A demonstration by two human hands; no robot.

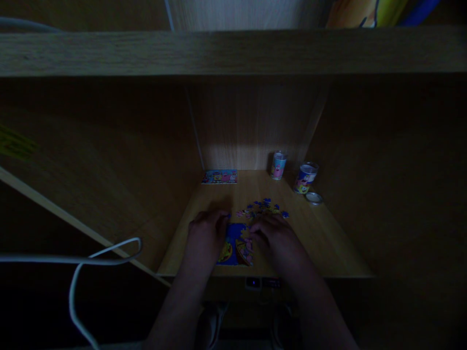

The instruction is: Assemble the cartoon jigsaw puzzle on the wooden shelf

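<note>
Low light, so the frame is dark and fine detail is poor. We have both bare hands over a part-built jigsaw puzzle, which lies flat near the front edge of a light wooden desk top. The puzzle has a blue ground with yellow and pink cartoon figures, and the hands cover part of it.

Left hand: on the puzzle's left side, palm down, fingers curled and narrow. A small blue bit shows just beyond the fingertips. We cannot tell if it holds anything.

Right hand: over the puzzle's right side, fingers bunched downward and close to the pink part. Grip looks narrow, but the fingers hide whatever is under them, so we cannot tell if a piece is held.

Loose puzzle pieces, blue and pink, sit in a scattered heap just beyond the hands, between them and the back wall.

Back left on the desk: a flat printed picture card showing cartoon figures. Back right: an upright printed tin, then a second, slightly tilted printed tin, with a round lid lying just beside it.

Overhead: a wooden shelf board. Lower left: a white cable hanging in a loop.
</note>
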